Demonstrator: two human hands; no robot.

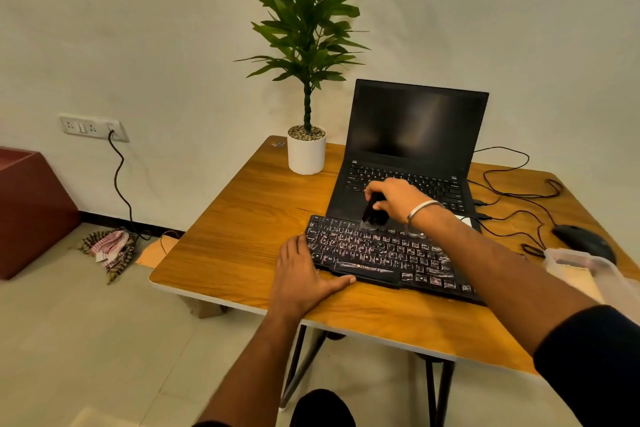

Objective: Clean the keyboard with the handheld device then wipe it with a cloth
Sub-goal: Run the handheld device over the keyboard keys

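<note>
A black keyboard (381,253) with dusty, whitish keys lies across the wooden table (242,218) in front of an open laptop. My right hand (394,198) grips a small black handheld device (373,213), whose lower end touches the keyboard's far edge near the top row. My left hand (301,277) rests flat at the keyboard's left end, fingers along its side and thumb stretched along its front edge. A bracelet sits on my right wrist. No cloth shows on the table.
A black laptop (412,146) stands open behind the keyboard. A white potted plant (306,152) is at the back left. Cables and a black mouse (583,241) lie at the right, beside a clear plastic container (595,274). Checked cloths (110,248) lie on the floor by the wall.
</note>
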